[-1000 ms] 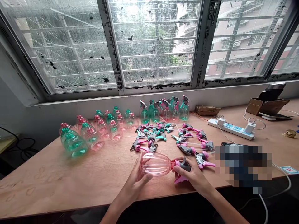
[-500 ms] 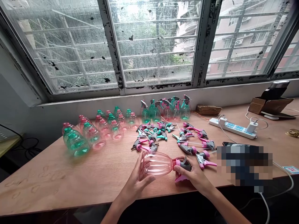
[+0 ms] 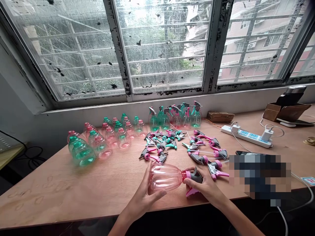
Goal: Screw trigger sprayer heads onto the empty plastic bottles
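Note:
A clear pink bottle (image 3: 166, 177) lies sideways between my hands, above the front part of the table. My left hand (image 3: 144, 195) is wrapped round its base. Against the bottle's neck sits a pink and grey spray head (image 3: 194, 177), which my right hand (image 3: 208, 186) grips with thumb and fingers; its pink trigger points down. How far the collar is threaded I cannot tell. Just beyond my hands lie loose spray heads (image 3: 162, 141) in pink, green and grey, in a left and a right heap.
Capless green and pink bottles (image 3: 104, 146) stand at the left of the wooden table (image 3: 93, 193). Bottles with spray heads (image 3: 176, 118) line up by the wall. At right are a power strip (image 3: 248, 135), a brown box (image 3: 220, 116), cables and a blurred-out patch.
The bottle's base has turned slightly and sits a little lower in my left hand. Both hands keep their hold. The whole view has shifted slightly.

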`<action>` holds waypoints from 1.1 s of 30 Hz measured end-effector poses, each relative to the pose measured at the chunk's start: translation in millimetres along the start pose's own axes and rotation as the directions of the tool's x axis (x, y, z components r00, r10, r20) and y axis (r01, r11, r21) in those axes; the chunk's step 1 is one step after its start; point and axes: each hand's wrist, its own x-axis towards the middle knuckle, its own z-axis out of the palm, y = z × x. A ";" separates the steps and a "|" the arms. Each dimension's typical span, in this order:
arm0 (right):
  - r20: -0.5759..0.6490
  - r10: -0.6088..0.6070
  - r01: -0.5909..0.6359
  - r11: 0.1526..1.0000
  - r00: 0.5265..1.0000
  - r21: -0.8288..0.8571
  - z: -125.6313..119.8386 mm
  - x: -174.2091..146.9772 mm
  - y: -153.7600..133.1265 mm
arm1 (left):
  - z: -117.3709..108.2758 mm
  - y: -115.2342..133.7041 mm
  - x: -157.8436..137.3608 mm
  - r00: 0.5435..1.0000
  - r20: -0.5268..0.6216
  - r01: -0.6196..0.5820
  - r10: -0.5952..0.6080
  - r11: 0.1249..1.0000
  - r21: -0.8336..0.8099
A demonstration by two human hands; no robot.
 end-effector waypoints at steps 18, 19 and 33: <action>0.009 0.013 -0.013 1.000 1.000 0.002 -1.4 -0.1 -0.5 | -1.2 -3.0 -0.3 0.998 -0.047 -0.033 0.040 0.989 0.145; -0.001 0.015 -0.015 1.000 1.000 -0.002 -1.5 0.0 0.4 | -1.3 -3.7 -0.4 0.996 -0.054 -0.055 0.065 0.983 0.173; 0.005 -0.006 0.007 0.995 1.000 -0.100 0.9 -1.4 -2.8 | -6.1 -10.0 1.0 1.000 -0.028 -0.005 0.008 0.992 0.125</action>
